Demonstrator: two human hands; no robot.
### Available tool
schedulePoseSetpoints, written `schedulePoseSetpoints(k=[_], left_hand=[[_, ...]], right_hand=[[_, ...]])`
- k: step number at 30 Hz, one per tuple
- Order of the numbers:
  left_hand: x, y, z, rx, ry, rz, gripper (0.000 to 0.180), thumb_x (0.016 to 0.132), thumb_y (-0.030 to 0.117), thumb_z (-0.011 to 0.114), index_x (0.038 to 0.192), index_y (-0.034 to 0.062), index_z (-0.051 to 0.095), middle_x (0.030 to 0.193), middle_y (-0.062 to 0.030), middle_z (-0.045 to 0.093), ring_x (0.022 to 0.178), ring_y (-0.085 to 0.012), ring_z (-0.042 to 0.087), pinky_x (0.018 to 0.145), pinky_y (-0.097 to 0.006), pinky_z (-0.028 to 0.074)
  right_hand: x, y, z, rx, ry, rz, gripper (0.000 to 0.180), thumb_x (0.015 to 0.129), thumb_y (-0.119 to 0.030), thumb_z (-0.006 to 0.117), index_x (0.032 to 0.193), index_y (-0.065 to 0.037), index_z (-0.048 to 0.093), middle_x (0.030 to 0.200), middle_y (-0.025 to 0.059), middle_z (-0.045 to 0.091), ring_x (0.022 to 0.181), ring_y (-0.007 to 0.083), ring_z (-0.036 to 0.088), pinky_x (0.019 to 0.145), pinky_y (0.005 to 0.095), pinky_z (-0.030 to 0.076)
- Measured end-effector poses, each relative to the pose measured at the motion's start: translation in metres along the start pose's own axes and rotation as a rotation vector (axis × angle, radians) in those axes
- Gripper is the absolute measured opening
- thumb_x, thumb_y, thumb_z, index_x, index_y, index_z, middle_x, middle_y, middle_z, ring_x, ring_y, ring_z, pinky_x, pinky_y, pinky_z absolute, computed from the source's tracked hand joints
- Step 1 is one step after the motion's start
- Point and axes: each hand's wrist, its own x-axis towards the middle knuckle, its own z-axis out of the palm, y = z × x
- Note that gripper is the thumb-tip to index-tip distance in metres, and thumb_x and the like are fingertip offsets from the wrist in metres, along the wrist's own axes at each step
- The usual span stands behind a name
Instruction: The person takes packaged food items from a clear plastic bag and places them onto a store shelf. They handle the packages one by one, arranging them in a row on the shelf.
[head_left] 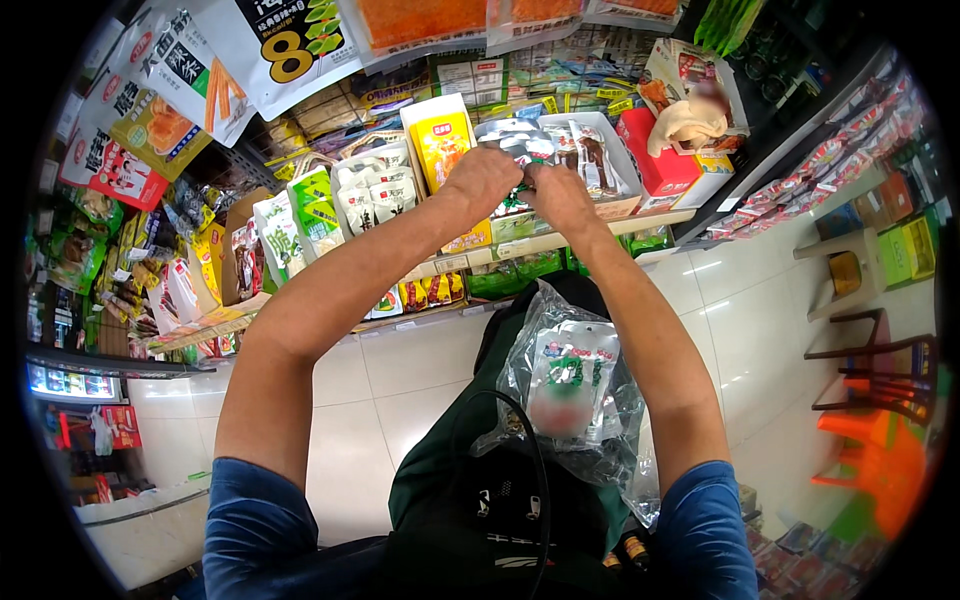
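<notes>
Two bare forearms raised to the shelf (560,240). Left hand (483,180) and right hand (560,197) meeting at one small green snack packet (514,200), fingers of both pinched on it, just in front of the white display box (610,150). Packet mostly hidden by the knuckles, so possibly more than one held. One clear plastic bag (580,390) hanging against the chest, with one large packet visible inside. One yellow carton (442,145) to the left. One orange stool (880,455) on the tiled floor (400,380).
</notes>
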Motion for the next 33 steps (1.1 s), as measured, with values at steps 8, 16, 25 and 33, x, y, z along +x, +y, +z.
schedulePoseSetpoints(k=[8, 16, 25, 33], left_hand=[[0.000, 0.009, -0.005, 0.073, -0.120, 0.010, 0.025, 0.080, 0.002, 0.070, 0.104, -0.0051, 0.076, 0.114, -0.0309, 0.071, 0.097, -0.0317, 0.076, 0.072, -0.036, 0.063], [0.000, 0.016, 0.016, 0.214, -0.003, -0.017, 0.025, 0.085, 0.007, 0.069, 0.105, -0.0031, 0.078, 0.119, -0.0312, 0.071, 0.085, -0.0255, 0.078, 0.065, -0.034, 0.062], [-0.026, 0.011, 0.018, -0.020, 0.157, -0.218, 0.048, 0.085, 0.002, 0.064, 0.132, -0.0019, 0.059, 0.138, -0.0285, 0.061, 0.085, -0.0354, 0.076, 0.065, -0.044, 0.062], [-0.066, 0.089, -0.055, -0.701, 0.150, -0.111, 0.034, 0.099, 0.023, 0.061, 0.123, 0.0015, 0.069, 0.119, -0.0218, 0.071, 0.102, -0.0399, 0.070, 0.092, -0.049, 0.055]], right_hand=[[-0.002, -0.003, 0.003, -0.013, -0.056, 0.029, 0.016, 0.080, -0.016, 0.082, 0.091, -0.004, 0.078, 0.095, 0.0210, 0.075, 0.095, 0.0389, 0.073, 0.085, 0.0498, 0.057], [-0.002, -0.001, 0.008, -0.029, -0.033, 0.071, 0.016, 0.080, -0.017, 0.080, 0.093, -0.008, 0.079, 0.095, 0.0205, 0.075, 0.095, 0.0391, 0.071, 0.087, 0.0494, 0.056], [-0.090, -0.004, -0.067, 0.353, 0.068, 0.074, 0.024, 0.092, -0.022, 0.073, 0.102, 0.000, 0.077, 0.097, 0.0195, 0.077, 0.089, 0.0345, 0.074, 0.086, 0.0431, 0.057], [-0.271, 0.032, -0.138, 0.836, 0.170, 0.388, 0.024, 0.100, -0.020, 0.071, 0.109, 0.002, 0.076, 0.100, 0.0039, 0.076, 0.089, 0.0100, 0.068, 0.085, 0.0277, 0.053]])
